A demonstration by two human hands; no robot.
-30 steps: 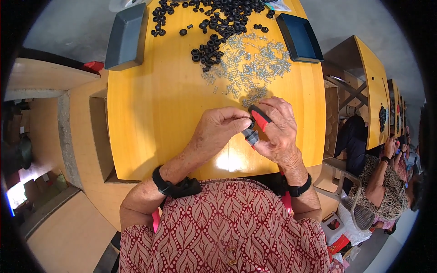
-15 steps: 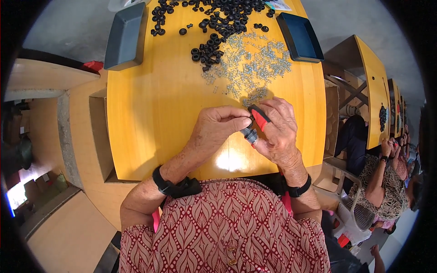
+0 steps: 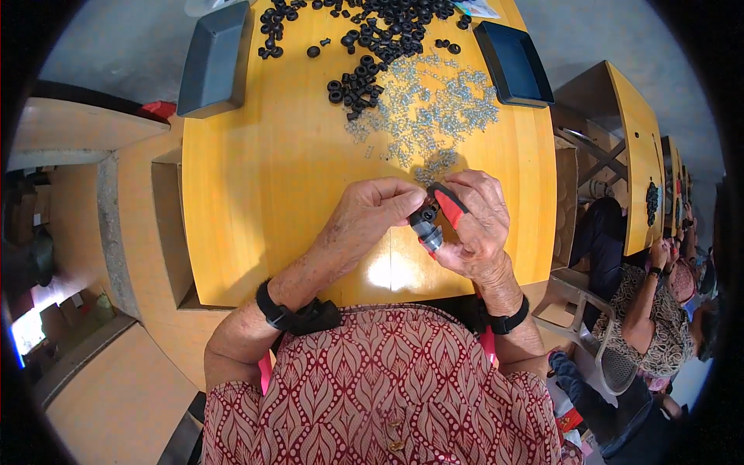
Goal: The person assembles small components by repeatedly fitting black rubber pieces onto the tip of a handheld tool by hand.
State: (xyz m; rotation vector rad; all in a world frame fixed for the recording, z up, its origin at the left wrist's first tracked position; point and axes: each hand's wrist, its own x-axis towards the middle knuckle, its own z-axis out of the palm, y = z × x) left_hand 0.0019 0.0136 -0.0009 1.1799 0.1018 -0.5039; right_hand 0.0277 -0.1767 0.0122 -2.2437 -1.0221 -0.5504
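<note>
Both hands meet over the near part of the yellow table. My right hand (image 3: 479,225) holds a small round black part (image 3: 428,212) with a hole in it, between its thumb and index finger. A red and black cover (image 3: 449,204) sits on that index finger, and grey and black wrapping (image 3: 426,231) is around the thumb. My left hand (image 3: 372,211) is closed in a pinch right beside the black part. Whatever is between its fingertips is too small to make out. Just beyond the hands lie many small clear or silvery pieces (image 3: 438,116).
A heap of black round parts (image 3: 387,35) covers the far middle of the yellow table (image 3: 263,170). One dark tray (image 3: 213,66) stands at the far left corner, another (image 3: 513,66) at the far right. To the right are a metal chair (image 3: 612,364) and people at other tables.
The black part between my fingers now shows more fully, its hole facing up. My left fingertips have shifted slightly away, and my right index finger has lifted a little to the right.
</note>
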